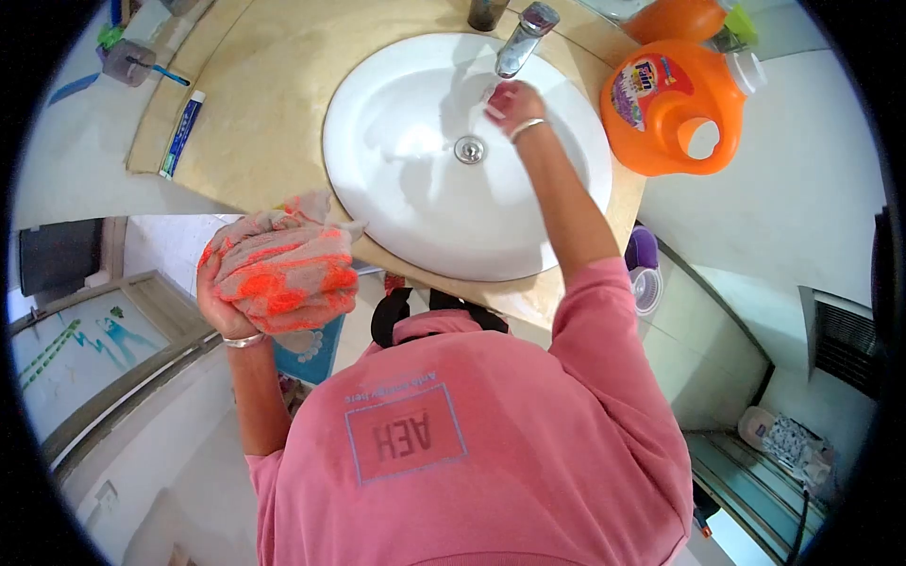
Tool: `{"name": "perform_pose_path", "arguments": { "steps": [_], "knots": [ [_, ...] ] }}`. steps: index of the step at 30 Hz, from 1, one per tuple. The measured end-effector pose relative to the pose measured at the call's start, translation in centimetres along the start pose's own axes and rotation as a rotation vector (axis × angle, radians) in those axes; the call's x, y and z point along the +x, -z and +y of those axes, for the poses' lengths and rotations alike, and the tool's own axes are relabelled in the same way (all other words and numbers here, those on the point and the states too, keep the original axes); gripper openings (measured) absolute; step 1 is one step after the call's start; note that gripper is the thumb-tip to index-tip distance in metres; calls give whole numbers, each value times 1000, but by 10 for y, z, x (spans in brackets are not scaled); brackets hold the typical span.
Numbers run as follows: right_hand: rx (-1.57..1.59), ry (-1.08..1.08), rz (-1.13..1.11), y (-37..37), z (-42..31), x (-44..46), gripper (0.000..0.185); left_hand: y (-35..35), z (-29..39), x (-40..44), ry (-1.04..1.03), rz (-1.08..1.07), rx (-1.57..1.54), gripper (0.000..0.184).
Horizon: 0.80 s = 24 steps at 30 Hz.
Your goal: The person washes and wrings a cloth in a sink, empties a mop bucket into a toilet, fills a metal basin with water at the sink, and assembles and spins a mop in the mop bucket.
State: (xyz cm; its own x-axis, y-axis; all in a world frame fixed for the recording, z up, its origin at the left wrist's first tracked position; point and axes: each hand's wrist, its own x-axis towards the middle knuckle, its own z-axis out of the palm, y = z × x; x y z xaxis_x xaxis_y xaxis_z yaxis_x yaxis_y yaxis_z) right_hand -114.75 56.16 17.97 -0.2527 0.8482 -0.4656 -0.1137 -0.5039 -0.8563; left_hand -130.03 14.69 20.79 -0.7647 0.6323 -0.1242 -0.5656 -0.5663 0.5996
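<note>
The left hand [225, 313] clutches a bunched cloth [283, 274]; loose folds could slip down. The right hand [515, 108], near the tap [525, 41]: whether closed, I cannot tell.

A beige countertop [241, 104] is stretching along one side of the room, its surface catching bright, fairly even light. Right of the countertop, a plain white wall [793, 141] is rising, and a dark louvred grille [845, 341] is sitting farther to the right. Just in front of the countertop, a blue mat [326, 347] is lying on the floor. Left of it, a brown-framed panel [85, 344], seemingly a door, is displaying green and blue markings.
</note>
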Motion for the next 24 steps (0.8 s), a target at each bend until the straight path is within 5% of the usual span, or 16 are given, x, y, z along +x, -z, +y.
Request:
{"name": "perform_pose_path", "arguments": {
  "steps": [2,9,15,19,24],
  "knots": [
    [161,-238,-157,-19,27,26,30,-1,-1,1,17,19,-9,36],
    [172,-160,-622,-39,4,30,35,-2,-7,6,28,38,3,41],
    [-121,-37,-310,38,-1,27,30,5,-2,3,30,36,38,40],
    [-290,-175,-165,61,15,17,30,5,-1,5,74,64,13,40],
    [25,-160,-381,14,9,10,31,14,-5,17,100,54,13,39]
  ]
}}
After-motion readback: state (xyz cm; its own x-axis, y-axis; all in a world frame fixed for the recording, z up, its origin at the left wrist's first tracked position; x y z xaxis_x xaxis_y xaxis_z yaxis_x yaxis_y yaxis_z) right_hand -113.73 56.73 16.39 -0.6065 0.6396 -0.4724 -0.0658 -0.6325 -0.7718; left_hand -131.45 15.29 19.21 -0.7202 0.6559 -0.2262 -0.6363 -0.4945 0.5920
